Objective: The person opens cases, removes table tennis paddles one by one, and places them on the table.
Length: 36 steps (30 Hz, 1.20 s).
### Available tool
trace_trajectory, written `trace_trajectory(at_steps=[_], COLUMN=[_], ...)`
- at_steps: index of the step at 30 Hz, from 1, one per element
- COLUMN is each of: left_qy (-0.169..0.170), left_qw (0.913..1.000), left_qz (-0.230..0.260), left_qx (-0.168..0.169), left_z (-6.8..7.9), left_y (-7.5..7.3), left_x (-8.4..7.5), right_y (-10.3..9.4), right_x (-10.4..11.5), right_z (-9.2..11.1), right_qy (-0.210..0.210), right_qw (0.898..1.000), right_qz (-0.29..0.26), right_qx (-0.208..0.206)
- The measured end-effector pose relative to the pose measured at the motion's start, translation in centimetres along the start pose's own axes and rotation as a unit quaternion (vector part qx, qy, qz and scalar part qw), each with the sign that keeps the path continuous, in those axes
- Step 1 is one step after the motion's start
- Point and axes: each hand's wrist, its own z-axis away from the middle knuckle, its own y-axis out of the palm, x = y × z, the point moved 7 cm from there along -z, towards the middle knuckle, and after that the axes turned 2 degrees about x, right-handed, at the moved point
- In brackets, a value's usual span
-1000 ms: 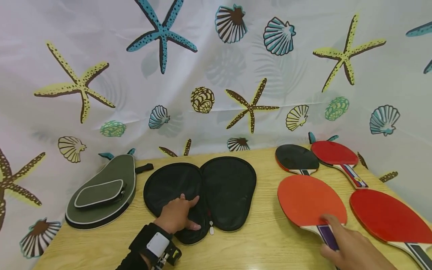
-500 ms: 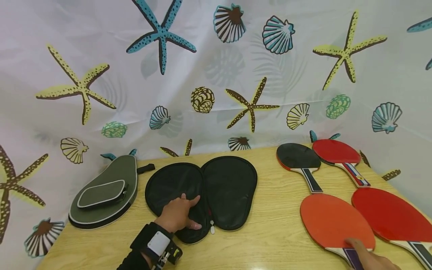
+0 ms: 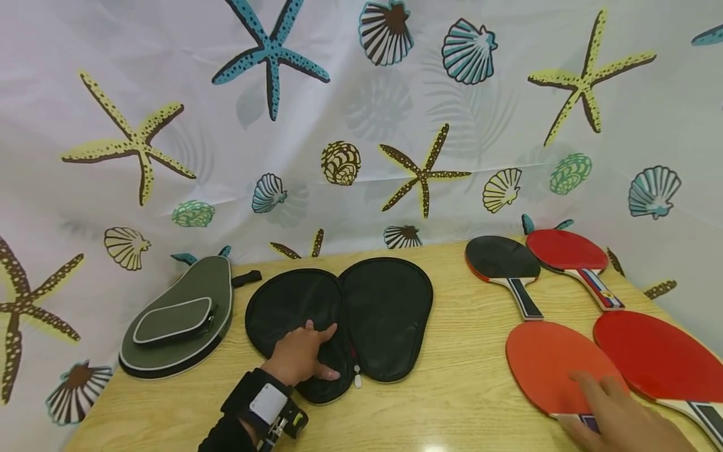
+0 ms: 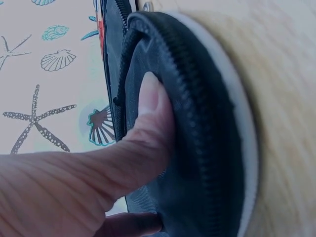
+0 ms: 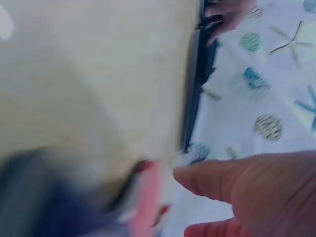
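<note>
My left hand [image 3: 299, 355] rests with spread fingers on the left half of an unzipped black paddle case [image 3: 390, 320], spread out like a book. In the left wrist view the thumb [image 4: 155, 106] lies on the black fabric inside the zipped rim. At the right, my right hand [image 3: 612, 411] is over the handle end of an orange-red table tennis paddle [image 3: 556, 361], covering most of its handle. The right wrist view shows the thumb [image 5: 212, 180] apart from the blurred paddle [image 5: 145, 197], with nothing gripped.
A grey-green paddle case [image 3: 192, 282] with a small front pocket lies at the left. A black paddle [image 3: 503, 257] and a red paddle [image 3: 567, 250] lie at the back right, another red paddle [image 3: 655, 355] at the right edge. A patterned curtain [image 3: 350, 113] hangs behind the table.
My right hand carried the orange-red paddle rightward, set it down beside the red one and loosened its grip. The black paddle's handle came into view. My left hand stayed on the case.
</note>
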Motion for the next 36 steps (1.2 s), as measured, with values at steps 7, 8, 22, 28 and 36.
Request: trace_trajectory(at_steps=[7, 8, 22, 28, 36], left_qy=[-0.001, -0.001, 0.007, -0.088, -0.159], left_qw=[1.0000, 1.0000, 0.9999, 0.9947, 0.9717], left_qz=[0.003, 0.004, 0.005, 0.022, 0.166], left_qx=[0.006, 0.006, -0.011, -0.049, -0.055], left_z=[-0.1, -0.1, 1.1, 2.4, 3.5], left_y=[0.2, 0.3, 0.9, 0.1, 0.9], left_x=[0.0, 0.0, -0.6, 1.4, 3.7], right_y=[-4.5, -4.6, -1.5, -1.6, -1.8], right_x=[11.9, 13.6, 21.6, 22.1, 22.5], right_z=[-1.8, -2.4, -9.5, -9.5, -9.8], right_qy=[-0.211, -0.241, -0.336, -0.346, -0.356], right_qw=[0.971, 0.962, 0.939, 0.936, 0.932], right_qz=[-0.110, -0.130, -0.069, -0.065, -0.061], right_qx=[-0.014, 0.004, -0.011, -0.013, -0.023])
